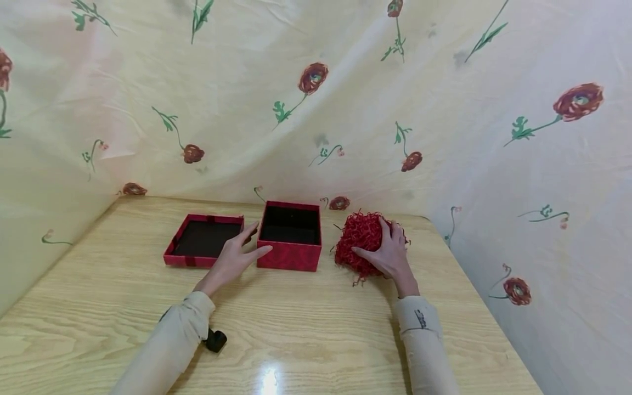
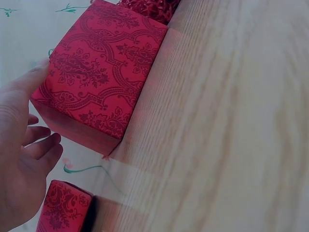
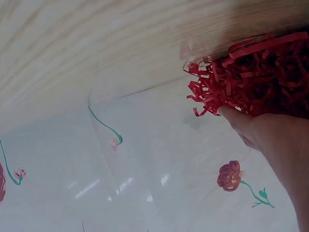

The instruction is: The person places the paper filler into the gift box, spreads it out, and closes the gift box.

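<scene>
A deep red patterned box [image 1: 290, 258] with a black inside stands uncovered at the back middle. Beside its left wall is my left hand [image 1: 232, 263], thumb at the front upper edge and fingers apart; in the left wrist view the thumb tip [image 2: 36, 77] overlaps the box's edge. A heap of red shredded paper [image 1: 359, 236] lies to the right of the box. My right hand [image 1: 392, 252] grips it from above, thumb on the near left and fingers over the far right. The right wrist view has fingers [image 3: 236, 118] dug into the strands.
The box's shallow red lid [image 1: 197, 260] lies left of the box, its dark inside facing up. A small black object [image 1: 215, 340] shows by the left sleeve. Flowered cloth [image 1: 237, 109] hangs behind and along both sides of the wooden table [image 1: 296, 329].
</scene>
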The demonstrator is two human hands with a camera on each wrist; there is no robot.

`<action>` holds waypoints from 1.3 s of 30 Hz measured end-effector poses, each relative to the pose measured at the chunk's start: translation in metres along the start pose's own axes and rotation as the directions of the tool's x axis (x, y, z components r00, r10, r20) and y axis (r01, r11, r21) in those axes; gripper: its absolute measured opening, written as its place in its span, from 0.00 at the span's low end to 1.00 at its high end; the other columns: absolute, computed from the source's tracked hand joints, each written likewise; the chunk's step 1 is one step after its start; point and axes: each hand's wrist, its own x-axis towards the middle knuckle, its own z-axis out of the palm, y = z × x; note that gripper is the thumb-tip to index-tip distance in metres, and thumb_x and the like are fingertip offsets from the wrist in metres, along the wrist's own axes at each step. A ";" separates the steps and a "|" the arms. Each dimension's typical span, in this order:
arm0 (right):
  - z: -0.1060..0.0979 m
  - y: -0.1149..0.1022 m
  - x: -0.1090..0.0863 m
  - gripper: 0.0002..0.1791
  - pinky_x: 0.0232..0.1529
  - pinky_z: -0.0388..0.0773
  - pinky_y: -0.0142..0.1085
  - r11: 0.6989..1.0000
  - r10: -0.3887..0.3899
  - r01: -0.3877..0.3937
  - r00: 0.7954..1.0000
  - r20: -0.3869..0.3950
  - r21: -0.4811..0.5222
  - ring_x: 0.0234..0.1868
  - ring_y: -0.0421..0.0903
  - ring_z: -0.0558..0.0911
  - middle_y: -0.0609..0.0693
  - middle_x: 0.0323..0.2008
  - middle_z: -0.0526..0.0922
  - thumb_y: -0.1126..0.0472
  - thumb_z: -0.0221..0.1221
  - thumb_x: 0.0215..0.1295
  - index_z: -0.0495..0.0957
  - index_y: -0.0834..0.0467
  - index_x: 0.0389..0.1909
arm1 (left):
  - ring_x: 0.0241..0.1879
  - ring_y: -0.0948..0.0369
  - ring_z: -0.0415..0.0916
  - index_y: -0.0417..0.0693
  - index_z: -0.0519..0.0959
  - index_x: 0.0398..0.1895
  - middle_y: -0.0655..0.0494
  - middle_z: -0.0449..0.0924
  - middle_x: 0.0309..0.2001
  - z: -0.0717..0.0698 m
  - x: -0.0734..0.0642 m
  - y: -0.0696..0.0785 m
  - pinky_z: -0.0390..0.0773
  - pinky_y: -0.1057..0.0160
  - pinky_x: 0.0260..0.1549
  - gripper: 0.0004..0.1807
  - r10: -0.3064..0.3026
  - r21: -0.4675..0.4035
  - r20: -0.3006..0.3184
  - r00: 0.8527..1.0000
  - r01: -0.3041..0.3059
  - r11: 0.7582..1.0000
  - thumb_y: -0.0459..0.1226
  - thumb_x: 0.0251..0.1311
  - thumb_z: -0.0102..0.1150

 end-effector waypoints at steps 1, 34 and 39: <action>0.000 0.000 0.000 0.65 0.69 0.52 0.73 1.000 0.003 -0.003 1.000 0.004 -0.005 0.77 0.72 0.45 0.70 0.78 0.42 0.35 0.71 0.55 0.46 0.58 0.83 | 0.74 0.37 0.58 0.44 0.57 0.82 0.41 0.54 0.80 0.000 0.000 0.000 0.64 0.34 0.66 0.45 0.000 0.001 0.000 1.000 0.000 1.000 0.49 0.69 0.66; 0.007 0.008 0.008 0.52 0.70 0.59 0.67 0.999 0.038 -0.042 0.992 0.123 0.029 0.74 0.73 0.57 0.73 0.75 0.51 0.50 0.66 0.65 0.49 0.70 0.79 | 0.76 0.41 0.56 0.43 0.60 0.81 0.39 0.58 0.78 0.006 0.003 -0.003 0.66 0.39 0.67 0.40 0.058 -0.016 -0.031 0.998 -0.058 0.998 0.43 0.72 0.64; 0.007 0.008 0.010 0.49 0.71 0.59 0.65 0.998 0.045 -0.048 0.993 0.112 0.028 0.73 0.72 0.59 0.74 0.74 0.54 0.52 0.65 0.66 0.51 0.73 0.77 | 0.75 0.40 0.57 0.43 0.60 0.81 0.39 0.58 0.78 0.006 0.003 -0.003 0.66 0.39 0.66 0.40 0.061 -0.009 -0.037 0.997 -0.062 0.998 0.43 0.71 0.65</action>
